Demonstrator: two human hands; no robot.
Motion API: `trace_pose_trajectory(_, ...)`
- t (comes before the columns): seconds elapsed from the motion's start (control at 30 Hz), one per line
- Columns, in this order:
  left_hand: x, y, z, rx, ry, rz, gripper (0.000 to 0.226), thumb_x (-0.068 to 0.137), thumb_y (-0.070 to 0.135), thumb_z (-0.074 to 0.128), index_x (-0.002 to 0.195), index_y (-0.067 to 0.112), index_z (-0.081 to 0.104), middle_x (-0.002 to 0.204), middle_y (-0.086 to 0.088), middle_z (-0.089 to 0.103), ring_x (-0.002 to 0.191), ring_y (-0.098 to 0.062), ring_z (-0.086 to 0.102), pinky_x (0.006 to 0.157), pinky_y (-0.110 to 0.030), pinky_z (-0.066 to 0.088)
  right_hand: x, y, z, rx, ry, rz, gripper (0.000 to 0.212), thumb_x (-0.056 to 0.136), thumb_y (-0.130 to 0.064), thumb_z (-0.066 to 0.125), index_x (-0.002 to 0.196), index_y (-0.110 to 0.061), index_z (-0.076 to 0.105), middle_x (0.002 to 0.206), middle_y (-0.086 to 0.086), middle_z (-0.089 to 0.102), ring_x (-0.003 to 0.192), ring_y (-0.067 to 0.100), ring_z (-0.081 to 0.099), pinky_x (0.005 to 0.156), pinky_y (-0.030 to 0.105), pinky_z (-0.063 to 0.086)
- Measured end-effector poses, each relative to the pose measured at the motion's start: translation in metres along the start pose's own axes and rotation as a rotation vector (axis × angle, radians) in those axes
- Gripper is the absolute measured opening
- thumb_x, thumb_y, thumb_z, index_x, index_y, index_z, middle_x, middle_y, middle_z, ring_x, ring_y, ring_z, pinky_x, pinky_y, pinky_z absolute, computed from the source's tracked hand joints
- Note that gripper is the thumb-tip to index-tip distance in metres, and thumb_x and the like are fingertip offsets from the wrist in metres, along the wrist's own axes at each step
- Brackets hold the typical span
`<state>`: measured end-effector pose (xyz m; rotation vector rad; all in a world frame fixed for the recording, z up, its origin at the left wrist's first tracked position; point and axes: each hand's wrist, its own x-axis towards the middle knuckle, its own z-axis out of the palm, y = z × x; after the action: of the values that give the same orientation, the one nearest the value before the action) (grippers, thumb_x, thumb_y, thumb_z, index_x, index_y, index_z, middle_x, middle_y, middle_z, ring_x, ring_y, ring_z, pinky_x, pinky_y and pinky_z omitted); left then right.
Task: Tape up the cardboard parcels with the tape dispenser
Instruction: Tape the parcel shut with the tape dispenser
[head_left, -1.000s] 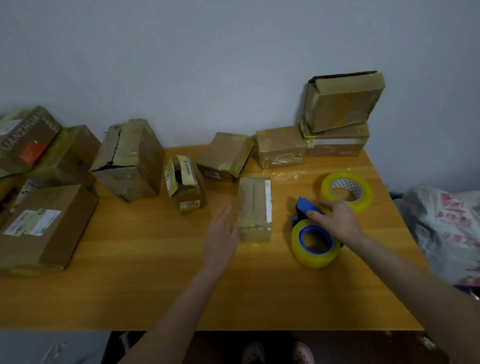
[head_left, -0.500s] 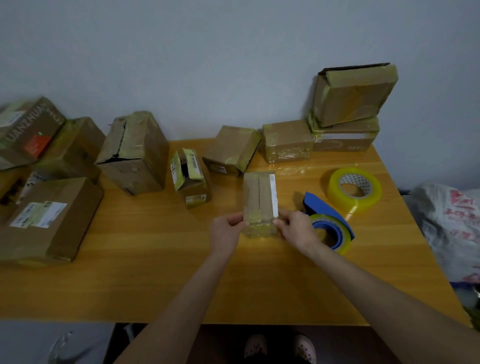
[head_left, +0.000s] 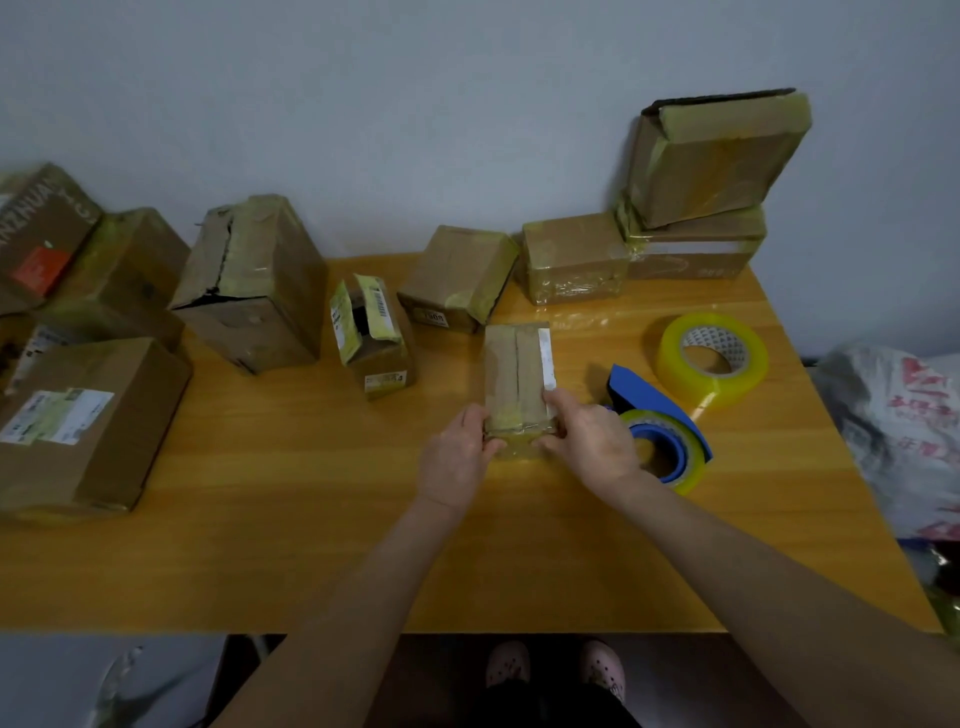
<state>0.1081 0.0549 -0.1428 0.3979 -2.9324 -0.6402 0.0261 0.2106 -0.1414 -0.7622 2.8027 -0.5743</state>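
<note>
Head view: both hands are on the small parcel (head_left: 519, 374), which lies flat on the table (head_left: 260, 545) straight ahead of me.

Left hand (head_left: 454, 460): the fingers (head_left: 480, 421) are curled narrow against the parcel's near left corner and pinch its edge.

Right hand (head_left: 597, 447): the fingers lie over the near right corner, with the thumb against the near end face, gripping the cardboard.

Small parcel: it runs lengthwise away from the fingers towards the wall. A dark centre seam runs along its top. Yellowish tape crosses the near end between my two hands, and a white strip runs along the edge on the right-hand side.

Tape dispenser (head_left: 665, 426): blue, loaded with a yellowish roll. It rests on the table just beside the right hand, on that hand's outer side, and the hand partly covers it. I cannot tell whether the hand touches it.

Spare tape roll (head_left: 714, 358): it lies on the table beyond the dispenser, farther from the right fingers.

Other items:
- An open box with labelled flaps (head_left: 374, 338) stands beyond the left fingers and to their left.
- A tilted box (head_left: 457, 280) sits just past the held parcel's far end.
- A taped box (head_left: 574, 260) and a two-box stack (head_left: 711, 197) stand against the wall, well beyond the right fingers.
- Several larger boxes (head_left: 254, 280) stand well apart from the left fingers, on their left.
</note>
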Motion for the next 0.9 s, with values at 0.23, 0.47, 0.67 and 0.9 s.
trace_pose_trajectory(0.23, 0.006, 0.005, -0.009, -0.146, -0.062, -0.103, 0.053, 0.08, 0.029, 0.074, 0.124, 0.016, 0.047, 0.103, -0.006, 0.064, 0.092, -0.022, 0.062, 0.073, -0.029, 0.047, 0.004, -0.008, -0.001, -0.133, 0.008, -0.027, 0.073, 0.076, -0.068, 0.062, 0.121, -0.019, 0.031, 0.084, -0.004, 0.063, 0.067, 0.02, 0.062, 0.049, 0.029, 0.04)
trace_pose_trajectory(0.47, 0.002, 0.009, 0.001, -0.122, -0.001, -0.099, 0.067, 0.084, 0.022, 0.069, 0.143, 0.015, 0.037, 0.125, -0.008, 0.059, 0.111, -0.024, 0.056, 0.094, -0.035, 0.045, 0.005, -0.004, 0.007, -0.042, -0.018, -0.015, 0.055, 0.088, -0.038, 0.066, 0.124, -0.019, 0.029, 0.091, 0.006, 0.069, 0.076, 0.027, 0.065, 0.066, 0.04, 0.054)
trace_pose_trajectory(0.67, 0.007, 0.007, -0.005, -0.219, -0.079, -0.147, 0.06, 0.083, 0.031, 0.07, 0.136, 0.017, 0.046, 0.112, -0.002, 0.059, 0.106, -0.022, 0.058, 0.084, -0.027, 0.046, 0.003, -0.002, 0.002, 0.012, -0.038, -0.017, 0.059, 0.085, -0.046, 0.067, 0.125, -0.021, 0.031, 0.095, 0.001, 0.068, 0.078, 0.024, 0.066, 0.057, 0.031, 0.049)
trace_pose_trajectory(0.9, 0.012, 0.012, -0.007, -0.075, -0.096, -0.118, 0.038, 0.088, 0.034, 0.063, 0.119, 0.012, 0.061, 0.106, -0.006, 0.065, 0.097, -0.019, 0.059, 0.079, -0.026, 0.044, 0.006, -0.005, 0.004, -0.004, -0.065, 0.025, 0.052, 0.089, -0.032, 0.065, 0.126, -0.022, 0.03, 0.098, 0.008, 0.069, 0.08, 0.027, 0.066, 0.071, 0.041, 0.057)
